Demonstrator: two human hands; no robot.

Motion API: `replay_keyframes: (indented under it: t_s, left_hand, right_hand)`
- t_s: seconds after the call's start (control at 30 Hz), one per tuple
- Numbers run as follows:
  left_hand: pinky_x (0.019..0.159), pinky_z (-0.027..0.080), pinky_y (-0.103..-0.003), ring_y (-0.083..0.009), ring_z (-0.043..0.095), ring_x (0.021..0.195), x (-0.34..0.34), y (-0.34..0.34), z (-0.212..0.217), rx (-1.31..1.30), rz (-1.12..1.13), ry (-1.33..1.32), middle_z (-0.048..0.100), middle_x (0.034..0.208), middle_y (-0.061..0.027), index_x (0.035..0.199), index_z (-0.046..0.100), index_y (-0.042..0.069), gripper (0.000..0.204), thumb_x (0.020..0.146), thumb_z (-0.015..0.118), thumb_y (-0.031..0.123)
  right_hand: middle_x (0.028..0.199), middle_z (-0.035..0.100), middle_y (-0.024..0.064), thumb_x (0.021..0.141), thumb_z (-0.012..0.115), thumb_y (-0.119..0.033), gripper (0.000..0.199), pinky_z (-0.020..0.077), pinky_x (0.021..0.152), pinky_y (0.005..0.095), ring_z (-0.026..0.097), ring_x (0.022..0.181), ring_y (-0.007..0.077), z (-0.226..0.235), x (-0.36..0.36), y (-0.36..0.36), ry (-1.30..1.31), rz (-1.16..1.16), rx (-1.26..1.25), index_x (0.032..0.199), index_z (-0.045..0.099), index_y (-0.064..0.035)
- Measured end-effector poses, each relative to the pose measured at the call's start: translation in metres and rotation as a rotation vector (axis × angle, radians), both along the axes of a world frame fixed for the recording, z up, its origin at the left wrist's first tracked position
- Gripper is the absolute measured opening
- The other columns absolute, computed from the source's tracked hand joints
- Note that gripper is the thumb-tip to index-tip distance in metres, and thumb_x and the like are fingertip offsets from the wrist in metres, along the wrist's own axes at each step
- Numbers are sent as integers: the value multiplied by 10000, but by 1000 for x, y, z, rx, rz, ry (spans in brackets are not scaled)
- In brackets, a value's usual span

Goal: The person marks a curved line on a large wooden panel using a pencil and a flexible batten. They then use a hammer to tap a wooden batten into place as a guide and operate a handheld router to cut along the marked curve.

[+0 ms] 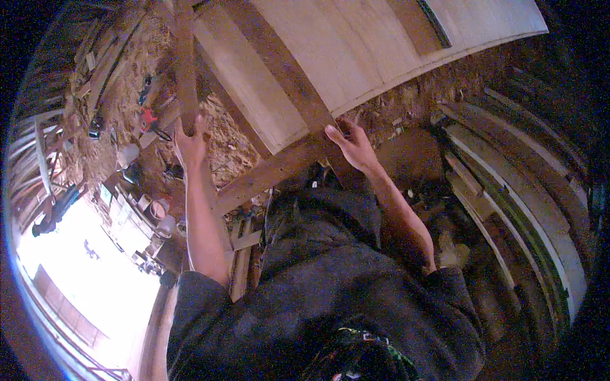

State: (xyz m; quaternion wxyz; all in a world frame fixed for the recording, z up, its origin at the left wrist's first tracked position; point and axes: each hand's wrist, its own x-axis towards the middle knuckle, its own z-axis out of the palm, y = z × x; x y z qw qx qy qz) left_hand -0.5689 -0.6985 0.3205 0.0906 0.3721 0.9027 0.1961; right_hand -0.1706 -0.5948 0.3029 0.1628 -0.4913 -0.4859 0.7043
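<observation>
My left hand (192, 145) is closed round the near end of a narrow wooden strip (185, 70), which runs away from me toward the top edge. To its right, my right hand (356, 147) grips the near end of a brown wooden batten (273, 54), thumb on top and the other fingers partly hidden. That batten lies along a large pale wooden panel (356, 44). Just in front of my body, a thick wooden beam (270, 174) slants beneath the near corner of the panel.
Wood shavings (225, 136) cover the ground beyond the beam. A red-handled tool (148, 119) lies left of my left hand. Several long boards (508, 149) are stacked on the right. Containers (159, 208) stand at left, beside a glaring bright area (82, 254).
</observation>
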Motion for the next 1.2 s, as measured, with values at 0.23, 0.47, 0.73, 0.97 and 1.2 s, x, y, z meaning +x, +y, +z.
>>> replay_keyframes:
  t_s: [0.23, 0.47, 0.73, 0.97, 1.2]
  left_hand:
    - [1094, 430, -419, -382, 570, 1279, 16, 19, 7, 4, -23, -52, 590, 1381, -269, 1386, 539, -85, 729, 920, 715, 447]
    - [1106, 416, -426, -401, 552, 1293, 3, 7, -10, 35, -58, 38, 563, 1393, -304, 1366, 523, -139, 784, 909, 728, 463]
    - [1127, 396, -434, -421, 533, 1314, 10, 17, 2, 53, -47, 0, 557, 1398, -310, 1349, 541, -144, 785, 911, 721, 482]
    - [1117, 405, -415, -408, 530, 1325, 13, 23, 7, -14, -30, 57, 543, 1418, -309, 1357, 534, -146, 755, 920, 728, 438]
    - [1121, 401, -433, -422, 527, 1323, 16, 19, 8, 26, -46, 30, 537, 1415, -322, 1349, 538, -150, 754, 922, 726, 443]
  right_hand:
    - [931, 750, 137, 998, 626, -446, 489, 532, 800, 384, 697, 857, 242, 11, 1, 3, -170, -91, 132, 1107, 694, 26]
    - [981, 731, 242, 995, 574, -522, 576, 535, 830, 448, 709, 926, 401, 11, 0, 12, -283, -40, 195, 1098, 691, 32]
    - [1084, 706, 271, 1018, 520, -519, 577, 525, 887, 478, 677, 1003, 443, 14, -3, 17, -229, -43, 264, 1224, 649, 5]
    - [1172, 680, 272, 1046, 479, -469, 552, 493, 958, 482, 637, 1102, 452, 26, -1, 25, -286, 56, 164, 1276, 618, 13]
    - [1253, 657, 270, 1066, 458, -430, 542, 467, 1009, 456, 602, 1211, 442, 30, 6, 31, -342, 162, 124, 1322, 582, 31]
